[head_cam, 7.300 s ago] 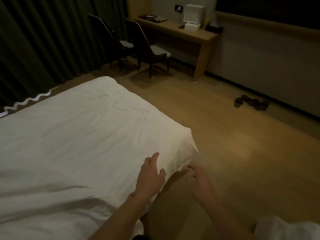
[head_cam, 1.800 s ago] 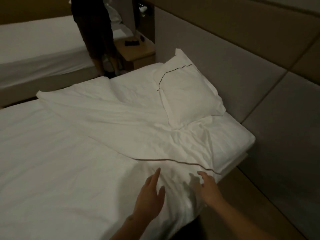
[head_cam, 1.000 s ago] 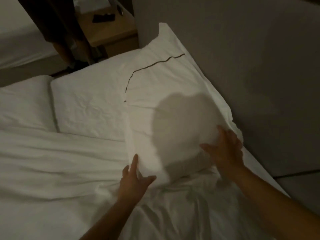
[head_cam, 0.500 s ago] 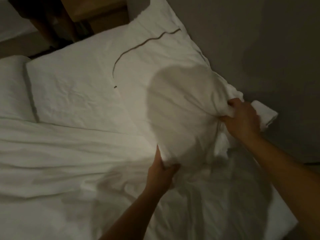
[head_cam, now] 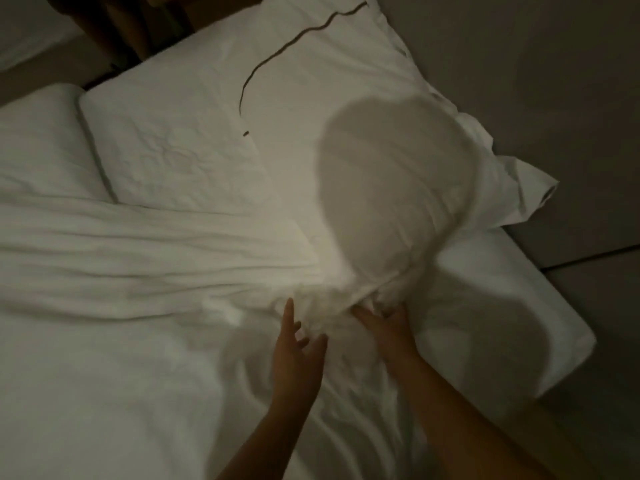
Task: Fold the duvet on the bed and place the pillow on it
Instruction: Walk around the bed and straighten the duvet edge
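A white pillow point(head_cam: 346, 140) with thin dark piping lies at the head of the bed, its far edge against the headboard. A round shadow falls on its near half. The white duvet point(head_cam: 138, 271) is spread in creases over the left and near part of the bed, and the pillow's bunched near edge rests on it. My left hand point(head_cam: 298, 348) hovers just before that edge, fingers apart and holding nothing. My right hand point(head_cam: 384, 327) lies flat beside it, with spread fingertips touching the bunched fabric under the pillow's edge.
The padded grey headboard point(head_cam: 561, 98) runs along the right. The bare mattress corner point(head_cam: 540, 327) sticks out at right. A wooden bedside table point(head_cam: 180, 12) and a dark leg of another person point(head_cam: 114, 26) are at the top left, beside a second bed point(head_cam: 24, 32).
Both hands gripped the pillow's corners half a second ago and have let go. The pillow now lies lower, with its near edge on the duvet, and my right hand has come in beside the left.
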`<state>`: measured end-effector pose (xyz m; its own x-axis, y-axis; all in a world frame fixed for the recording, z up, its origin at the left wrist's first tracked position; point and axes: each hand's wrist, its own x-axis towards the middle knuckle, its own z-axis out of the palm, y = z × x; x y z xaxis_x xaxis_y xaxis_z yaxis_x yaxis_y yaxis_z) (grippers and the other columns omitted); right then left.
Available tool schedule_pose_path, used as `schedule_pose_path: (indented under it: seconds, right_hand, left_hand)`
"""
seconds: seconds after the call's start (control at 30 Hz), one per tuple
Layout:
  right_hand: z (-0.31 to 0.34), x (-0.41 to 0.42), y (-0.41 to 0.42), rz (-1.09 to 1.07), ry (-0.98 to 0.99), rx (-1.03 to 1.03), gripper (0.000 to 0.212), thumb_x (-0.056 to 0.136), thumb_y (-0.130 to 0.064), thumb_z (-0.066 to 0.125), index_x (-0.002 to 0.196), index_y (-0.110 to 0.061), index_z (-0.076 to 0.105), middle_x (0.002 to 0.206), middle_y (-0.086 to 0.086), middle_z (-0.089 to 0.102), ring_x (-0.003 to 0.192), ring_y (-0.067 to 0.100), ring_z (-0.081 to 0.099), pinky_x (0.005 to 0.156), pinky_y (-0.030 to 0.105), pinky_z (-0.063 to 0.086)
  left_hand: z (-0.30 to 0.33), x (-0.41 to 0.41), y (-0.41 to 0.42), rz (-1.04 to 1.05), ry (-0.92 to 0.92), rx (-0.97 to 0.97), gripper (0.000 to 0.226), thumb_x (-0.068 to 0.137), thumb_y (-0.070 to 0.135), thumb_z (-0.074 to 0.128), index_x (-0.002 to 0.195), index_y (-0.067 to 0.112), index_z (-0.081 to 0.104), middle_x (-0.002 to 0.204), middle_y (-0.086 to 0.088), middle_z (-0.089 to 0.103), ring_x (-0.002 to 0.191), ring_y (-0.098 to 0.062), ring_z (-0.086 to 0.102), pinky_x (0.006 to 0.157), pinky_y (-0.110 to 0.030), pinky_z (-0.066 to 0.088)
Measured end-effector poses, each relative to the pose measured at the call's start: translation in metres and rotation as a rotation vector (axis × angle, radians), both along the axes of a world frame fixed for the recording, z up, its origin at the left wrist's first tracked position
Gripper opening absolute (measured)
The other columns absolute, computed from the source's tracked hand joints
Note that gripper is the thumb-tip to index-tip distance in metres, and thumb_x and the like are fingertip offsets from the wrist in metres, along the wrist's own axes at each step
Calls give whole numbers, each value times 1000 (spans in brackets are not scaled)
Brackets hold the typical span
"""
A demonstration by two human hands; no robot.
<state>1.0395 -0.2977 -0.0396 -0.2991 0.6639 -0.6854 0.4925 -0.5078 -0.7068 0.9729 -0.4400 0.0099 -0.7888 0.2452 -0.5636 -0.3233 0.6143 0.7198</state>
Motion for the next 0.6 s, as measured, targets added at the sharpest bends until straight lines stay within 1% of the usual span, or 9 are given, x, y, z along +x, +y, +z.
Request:
schedule_pose_path:
  seconds: [0.1, 0.2, 0.27, 0.3, 0.37, 0.4, 0.43, 0.5, 0.6]
  right_hand:
    - [26, -9, -32, 133, 3, -33, 37, 78, -23, 79, 113, -13, 68, 100, 1, 71, 91, 18, 68, 70, 24, 50]
    - [67, 3, -82, 318, 59, -12, 10, 79, -20, 78, 81, -17, 68, 77, -7, 69, 72, 13, 66, 58, 23, 49]
    - [98, 18, -128, 450, 93, 106, 35, 77, -22, 81, 59, -19, 51, 54, -15, 54, 53, 1, 50, 51, 14, 38]
    - [113, 27, -153, 517, 99, 193, 45, 76, -22, 82, 55, -23, 42, 47, -16, 48, 49, 1, 46, 50, 13, 35]
    - [135, 48, -203, 656, 115, 353, 49, 78, -23, 80, 57, -30, 37, 48, -16, 46, 52, 0, 49, 53, 12, 34]
    - [144, 58, -226, 722, 96, 396, 42, 79, -26, 78, 60, -31, 41, 54, -16, 49, 57, 0, 52, 57, 12, 38]
    - [159, 65, -249, 774, 66, 409, 33, 81, -30, 74, 63, -30, 46, 61, -15, 54, 63, 1, 56, 63, 14, 43]
    - [182, 79, -294, 847, 75, 459, 26, 83, -35, 67, 65, -34, 48, 70, -15, 59, 72, 5, 62, 69, 19, 47]
    - [220, 105, -358, 1072, 152, 571, 11, 85, -33, 58, 74, -32, 57, 77, -9, 62, 74, 8, 59, 69, 22, 44]
  left_hand:
    - [24, -2, -17, -6, 11, 11, 80, 87, 23, 75, 150, 42, 30, 130, 3, 56, 117, -20, 61, 98, -42, 54]
    - [63, -5, -39, 7, 35, 7, 81, 84, 36, 76, 151, 39, 30, 136, -1, 55, 119, -19, 59, 97, -36, 53]
    - [92, -1, -60, -9, 44, -10, 88, 80, 46, 77, 152, 38, 27, 137, -2, 55, 123, -21, 57, 100, -36, 51]
    - [109, 4, -73, -27, 51, -18, 92, 78, 49, 78, 153, 36, 26, 138, -1, 55, 125, -20, 55, 101, -33, 49]
    - [135, 19, -108, -53, 80, -26, 98, 76, 48, 80, 154, 31, 23, 132, 12, 56, 125, -16, 55, 91, -15, 45]
    - [148, 28, -129, -41, 94, -23, 101, 76, 43, 82, 155, 30, 21, 126, 19, 54, 122, -12, 55, 83, -6, 40]
    - [160, 38, -152, -23, 107, -15, 105, 75, 40, 84, 155, 31, 17, 127, 23, 51, 120, -9, 53, 79, -3, 37]
    - [181, 55, -202, 10, 111, -2, 115, 74, 35, 85, 158, 34, 6, 134, 19, 44, 124, -9, 48, 84, -10, 38]
    - [203, 80, -285, 63, 87, -17, 110, 80, 17, 77, 156, 39, 2, 126, 13, 43, 107, -9, 51, 78, -19, 43]
